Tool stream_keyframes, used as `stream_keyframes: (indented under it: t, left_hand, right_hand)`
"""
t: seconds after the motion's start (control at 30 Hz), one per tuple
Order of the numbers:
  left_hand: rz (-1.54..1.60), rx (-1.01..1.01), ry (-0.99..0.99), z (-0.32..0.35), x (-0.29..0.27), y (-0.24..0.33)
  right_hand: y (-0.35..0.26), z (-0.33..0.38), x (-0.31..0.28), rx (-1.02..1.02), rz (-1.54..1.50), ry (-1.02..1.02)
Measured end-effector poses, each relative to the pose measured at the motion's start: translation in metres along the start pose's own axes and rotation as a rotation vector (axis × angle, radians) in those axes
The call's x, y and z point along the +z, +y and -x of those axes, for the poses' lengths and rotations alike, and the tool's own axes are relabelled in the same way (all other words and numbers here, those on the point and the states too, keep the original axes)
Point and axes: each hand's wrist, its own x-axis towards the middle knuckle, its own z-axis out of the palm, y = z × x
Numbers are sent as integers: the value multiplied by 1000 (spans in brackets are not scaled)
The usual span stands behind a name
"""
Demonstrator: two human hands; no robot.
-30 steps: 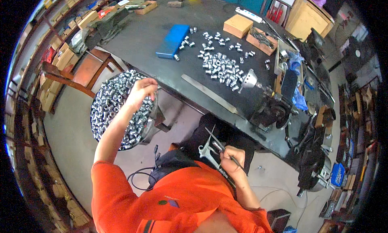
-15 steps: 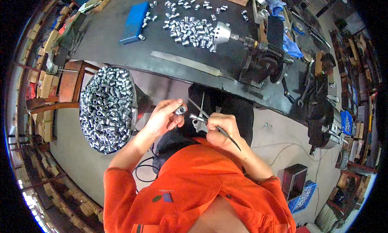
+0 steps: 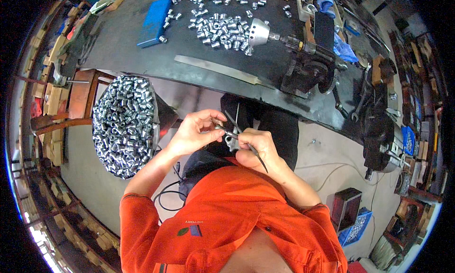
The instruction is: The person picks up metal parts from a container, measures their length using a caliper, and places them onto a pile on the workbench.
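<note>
The left hand [image 3: 195, 131], grip narrow, pinches a mostly hidden fitting [image 3: 218, 126]; the right hand's [image 3: 256, 147] grip holds a dark rod [image 3: 233, 121]. Left, a tub [image 3: 156, 133]; far, the bench [image 3: 128, 55].

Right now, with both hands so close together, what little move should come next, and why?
Probably hold the left hand steady and ease the rod gently toward its fingers: the right hand grips the rod, whose end is right at them. The small piece they pinch is mostly hidden, so going slowly seems wiser.
</note>
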Motion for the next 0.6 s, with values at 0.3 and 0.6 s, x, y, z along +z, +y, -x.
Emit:
stream_keyframes:
  t: [0.3, 0.6]
  left_hand:
    - [-30, -132, -33, 1, 3, 3]
    - [-950, 357, 353, -7, -27, -18]
  right_hand:
    - [10, 3, 5, 19, -83, 30]
    - [-13, 13, -18, -153, -199, 31]
